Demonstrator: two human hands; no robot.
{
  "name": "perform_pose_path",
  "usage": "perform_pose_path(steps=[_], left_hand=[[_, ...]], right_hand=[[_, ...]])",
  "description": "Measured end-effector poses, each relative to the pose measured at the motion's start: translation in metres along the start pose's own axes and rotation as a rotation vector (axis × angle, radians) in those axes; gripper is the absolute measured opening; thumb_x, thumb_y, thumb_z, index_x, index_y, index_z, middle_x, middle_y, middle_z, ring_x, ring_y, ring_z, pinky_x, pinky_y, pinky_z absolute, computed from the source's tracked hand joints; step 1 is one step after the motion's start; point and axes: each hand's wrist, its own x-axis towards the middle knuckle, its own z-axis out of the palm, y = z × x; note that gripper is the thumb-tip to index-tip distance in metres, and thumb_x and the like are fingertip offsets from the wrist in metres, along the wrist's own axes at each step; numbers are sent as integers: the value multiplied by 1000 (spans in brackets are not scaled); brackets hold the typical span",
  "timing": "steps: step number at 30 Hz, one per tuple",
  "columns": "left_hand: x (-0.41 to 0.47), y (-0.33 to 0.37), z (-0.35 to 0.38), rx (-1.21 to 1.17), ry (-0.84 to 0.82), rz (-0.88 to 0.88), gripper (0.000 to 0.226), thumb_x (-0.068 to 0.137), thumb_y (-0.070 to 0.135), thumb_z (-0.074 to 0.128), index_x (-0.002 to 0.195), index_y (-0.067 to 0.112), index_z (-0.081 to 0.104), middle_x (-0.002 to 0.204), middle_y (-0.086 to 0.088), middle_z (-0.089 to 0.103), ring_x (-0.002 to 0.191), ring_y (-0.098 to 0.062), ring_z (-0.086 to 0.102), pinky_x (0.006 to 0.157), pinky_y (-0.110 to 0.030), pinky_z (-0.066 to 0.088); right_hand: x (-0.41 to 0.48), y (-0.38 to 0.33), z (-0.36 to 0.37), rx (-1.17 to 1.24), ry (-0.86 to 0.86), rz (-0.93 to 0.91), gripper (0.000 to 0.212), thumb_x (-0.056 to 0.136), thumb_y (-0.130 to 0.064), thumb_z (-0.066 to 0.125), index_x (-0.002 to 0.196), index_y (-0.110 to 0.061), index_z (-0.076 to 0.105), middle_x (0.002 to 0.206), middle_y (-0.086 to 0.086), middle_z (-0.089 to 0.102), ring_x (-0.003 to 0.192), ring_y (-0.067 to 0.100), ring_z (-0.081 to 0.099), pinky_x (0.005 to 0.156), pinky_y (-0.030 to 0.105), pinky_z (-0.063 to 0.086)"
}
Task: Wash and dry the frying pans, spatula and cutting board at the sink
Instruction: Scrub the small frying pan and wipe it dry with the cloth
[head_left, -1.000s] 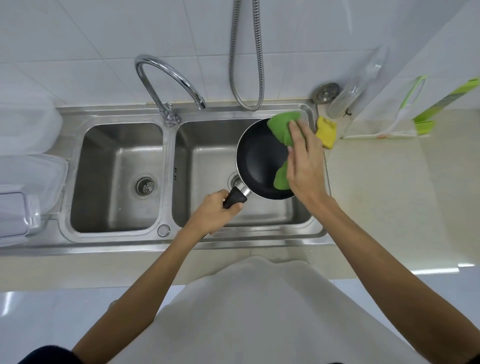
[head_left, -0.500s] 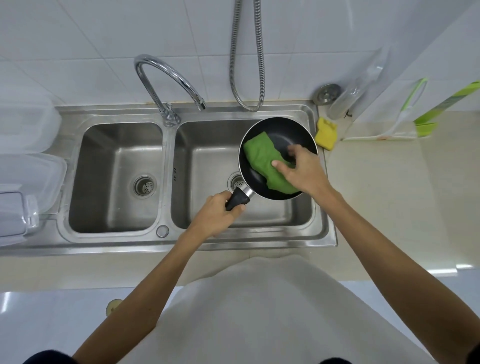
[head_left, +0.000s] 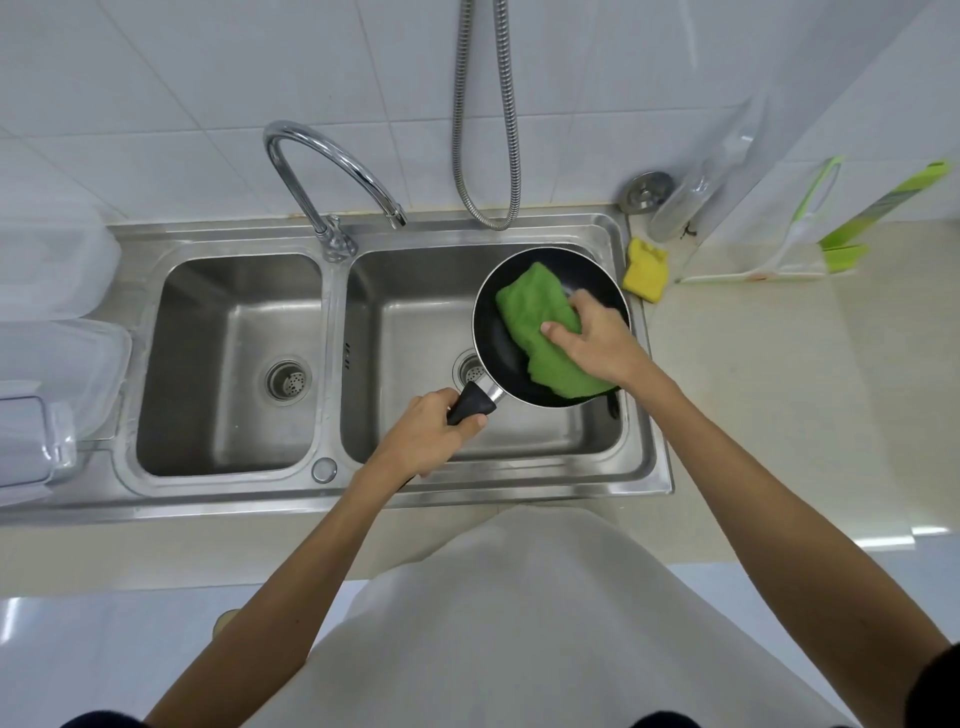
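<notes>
A black frying pan (head_left: 498, 338) hangs over the right basin of the steel double sink (head_left: 644, 405). My left hand (head_left: 426, 436) grips its black handle at the lower left. A green cloth (head_left: 540, 322) lies inside the pan, and my right hand (head_left: 597, 343) holds it against the pan's inner surface, thumb on top of the cloth. A white cutting board with green trim (head_left: 789, 260) leans against the wall on the counter at the right. No spatula or second pan can be made out.
A chrome tap (head_left: 332, 171) arches over the divider and a metal hose (head_left: 488, 130) hangs on the tiled wall. A yellow sponge (head_left: 644, 270) sits at the sink's right corner beside a sink plug (head_left: 647, 192). Clear plastic boxes (head_left: 47, 332) stand at the left.
My right hand moved the green cloth from the pan's far rim down into the pan, then shifted it slightly to the right. My left hand kept its grip on the handle.
</notes>
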Motion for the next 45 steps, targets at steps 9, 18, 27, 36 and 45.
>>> perform_pose_path(steps=[9,18,27,36,45], left_hand=[[7,13,6,-26,8,19,27,95,38,61,82,17,50,74,-3,51,48,-18,49,37,-25,39],[5,18,3,-69,14,50,25,97,36,59,88,13,53,73,-4,52,47,-16,48,39,-27,39],[8,23,4,63,62,109,23,96,38,58,79,30,45,84,-3,56,68,-17,53,55,-29,36],[8,20,15,-225,-36,-22,25,102,37,50,91,15,57,63,0,49,37,-10,37,38,-24,30],[10,28,5,49,-41,197,27,100,34,54,81,15,55,64,4,49,48,-11,43,46,-26,36]], right_hand=[[-26,-11,16,-449,192,-126,61,89,-53,68,134,-14,53,122,15,56,113,38,55,88,49,51],[-10,7,35,-520,55,-372,72,99,-57,39,159,-20,26,167,10,19,151,40,19,116,61,27],[29,-2,35,-496,164,-267,72,100,-28,51,162,-19,15,168,16,7,152,47,8,119,59,22],[14,25,28,-846,246,-45,90,82,-10,70,158,-10,22,166,17,16,123,46,43,91,50,42],[19,-35,47,106,294,-207,69,91,-4,48,156,-2,26,158,26,27,124,51,49,106,49,42]])
